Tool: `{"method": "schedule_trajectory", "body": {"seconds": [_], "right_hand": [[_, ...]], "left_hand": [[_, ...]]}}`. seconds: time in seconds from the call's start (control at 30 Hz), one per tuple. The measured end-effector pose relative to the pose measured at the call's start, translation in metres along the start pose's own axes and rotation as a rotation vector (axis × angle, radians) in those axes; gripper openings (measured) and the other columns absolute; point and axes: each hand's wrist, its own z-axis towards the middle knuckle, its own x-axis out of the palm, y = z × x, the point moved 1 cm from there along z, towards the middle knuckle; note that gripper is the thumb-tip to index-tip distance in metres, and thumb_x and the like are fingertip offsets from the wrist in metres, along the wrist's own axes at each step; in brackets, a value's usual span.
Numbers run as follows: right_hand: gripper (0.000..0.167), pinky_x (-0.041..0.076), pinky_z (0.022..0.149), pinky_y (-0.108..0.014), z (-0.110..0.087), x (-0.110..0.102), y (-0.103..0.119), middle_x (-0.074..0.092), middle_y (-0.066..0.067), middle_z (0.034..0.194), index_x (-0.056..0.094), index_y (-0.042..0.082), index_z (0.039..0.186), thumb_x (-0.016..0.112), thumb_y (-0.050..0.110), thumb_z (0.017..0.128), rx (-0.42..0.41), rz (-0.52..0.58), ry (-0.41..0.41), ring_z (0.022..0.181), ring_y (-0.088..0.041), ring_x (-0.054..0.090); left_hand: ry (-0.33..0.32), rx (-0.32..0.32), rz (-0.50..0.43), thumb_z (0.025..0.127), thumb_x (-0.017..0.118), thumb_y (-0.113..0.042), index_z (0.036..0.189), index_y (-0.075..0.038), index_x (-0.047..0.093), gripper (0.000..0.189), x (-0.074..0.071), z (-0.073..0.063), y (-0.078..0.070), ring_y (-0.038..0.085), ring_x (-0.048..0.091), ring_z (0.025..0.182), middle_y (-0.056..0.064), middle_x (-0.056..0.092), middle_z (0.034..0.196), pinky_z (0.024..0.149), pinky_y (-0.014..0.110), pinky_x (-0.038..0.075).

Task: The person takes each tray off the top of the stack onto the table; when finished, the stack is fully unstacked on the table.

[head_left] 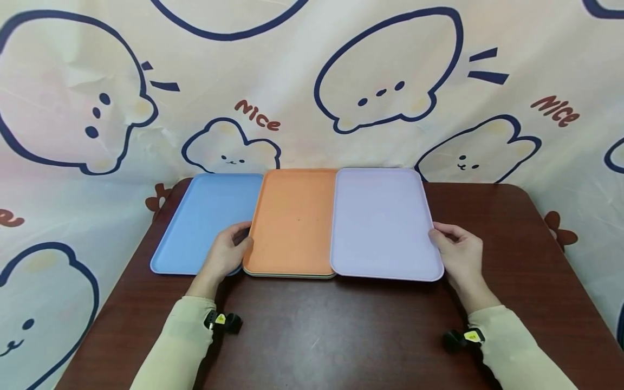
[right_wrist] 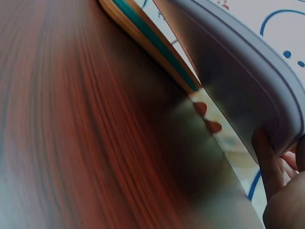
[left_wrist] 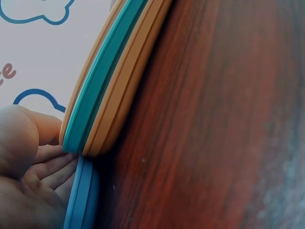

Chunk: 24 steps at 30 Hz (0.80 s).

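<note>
A lavender tray [head_left: 382, 222] is held by its right edge in my right hand [head_left: 460, 254]. Seen from the right wrist, the lavender tray's underside [right_wrist: 238, 90] is raised off the table, fingers beneath its rim. Its left edge overlaps the orange tray [head_left: 294, 222], which tops a stack. From the left wrist, the stack shows orange, a teal tray [left_wrist: 102, 86] and orange below. My left hand [head_left: 226, 252] grips the stack's left edge, thumb at the top rim; some fingertips are hidden. Below that hand lies a blue tray [head_left: 214, 222], its right side against the stack.
Everything rests on a dark brown wooden table [head_left: 322, 336]. A cream cloth [head_left: 302, 81] with blue cartoon outlines hangs close behind the trays. Both wrists carry small black cameras [head_left: 233, 323] on straps, over pale sleeves.
</note>
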Motion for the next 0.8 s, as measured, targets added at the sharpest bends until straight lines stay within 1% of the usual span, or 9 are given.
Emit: {"method": "schedule_trajectory", "body": {"seconds": [0.13, 0.23, 0.37, 0.5, 0.57, 0.67, 0.73, 0.8], "right_hand": [[0.021, 0.062, 0.058, -0.021, 0.005, -0.015, -0.003, 0.075, 0.018, 0.074, 0.082, -0.001, 0.116, 0.077, 0.007, 0.097, 0.005, -0.024, -0.002, 0.068, 0.0, 0.073], [0.019, 0.062, 0.057, -0.022, 0.008, -0.022, -0.007, 0.074, 0.018, 0.072, 0.083, 0.001, 0.113, 0.077, 0.008, 0.097, 0.016, -0.041, 0.0, 0.067, 0.001, 0.072], [0.027, 0.062, 0.057, -0.021, 0.013, -0.024, -0.011, 0.072, 0.02, 0.072, 0.079, -0.004, 0.121, 0.075, 0.011, 0.098, 0.007, -0.089, 0.019, 0.067, 0.002, 0.071], [0.035, 0.061, 0.06, -0.018, 0.016, -0.02, -0.014, 0.071, 0.022, 0.077, 0.076, -0.008, 0.127, 0.074, 0.015, 0.1, -0.029, -0.164, 0.037, 0.07, 0.004, 0.069], [0.035, 0.06, 0.061, -0.017, 0.016, -0.018, -0.014, 0.075, 0.013, 0.085, 0.076, -0.007, 0.127, 0.074, 0.016, 0.101, -0.059, -0.227, 0.052, 0.072, 0.005, 0.068], [0.032, 0.058, 0.062, -0.015, 0.018, -0.015, -0.013, 0.08, -0.01, 0.1, 0.077, -0.005, 0.126, 0.071, 0.015, 0.102, -0.106, -0.357, 0.093, 0.075, 0.005, 0.065], [0.031, 0.055, 0.062, -0.015, 0.019, -0.014, -0.013, 0.078, -0.023, 0.11, 0.077, -0.005, 0.126, 0.069, 0.014, 0.103, -0.147, -0.457, 0.123, 0.079, 0.002, 0.063], [0.03, 0.052, 0.062, -0.016, 0.019, -0.013, -0.012, 0.077, -0.027, 0.113, 0.077, -0.005, 0.126, 0.068, 0.012, 0.103, -0.19, -0.545, 0.15, 0.081, -0.006, 0.063]], "left_hand": [[0.004, 0.0, -0.003, 0.112, 0.051, -0.009, 0.16, 0.006, 0.044, 0.051, 0.001, 0.0, 0.0, 0.049, 0.048, 0.152, 0.033, 0.048, 0.161, 0.122, 0.061, 0.045], [0.005, 0.008, -0.002, 0.112, 0.051, -0.009, 0.16, 0.006, 0.045, 0.051, 0.001, 0.0, 0.001, 0.048, 0.048, 0.151, 0.033, 0.049, 0.161, 0.122, 0.061, 0.046], [0.002, 0.017, 0.002, 0.112, 0.05, -0.008, 0.16, 0.006, 0.045, 0.051, 0.0, 0.001, 0.002, 0.048, 0.048, 0.152, 0.032, 0.049, 0.161, 0.122, 0.061, 0.045], [0.003, 0.015, 0.005, 0.112, 0.05, -0.009, 0.161, 0.006, 0.044, 0.051, 0.0, 0.002, 0.003, 0.048, 0.047, 0.152, 0.032, 0.048, 0.162, 0.123, 0.061, 0.044], [0.006, 0.011, 0.001, 0.113, 0.05, -0.01, 0.161, 0.005, 0.044, 0.051, 0.0, 0.002, 0.002, 0.048, 0.047, 0.152, 0.031, 0.048, 0.162, 0.123, 0.061, 0.044], [0.007, 0.012, -0.003, 0.112, 0.05, -0.01, 0.16, 0.006, 0.044, 0.051, 0.0, 0.002, 0.002, 0.048, 0.047, 0.152, 0.032, 0.048, 0.162, 0.123, 0.061, 0.044], [0.008, 0.013, -0.001, 0.112, 0.051, -0.01, 0.16, 0.006, 0.045, 0.051, 0.0, 0.002, 0.001, 0.047, 0.047, 0.152, 0.032, 0.049, 0.162, 0.123, 0.06, 0.044], [0.008, 0.017, -0.001, 0.112, 0.051, -0.009, 0.16, 0.007, 0.045, 0.051, -0.001, 0.001, 0.001, 0.048, 0.047, 0.152, 0.032, 0.048, 0.162, 0.124, 0.06, 0.044]]}}
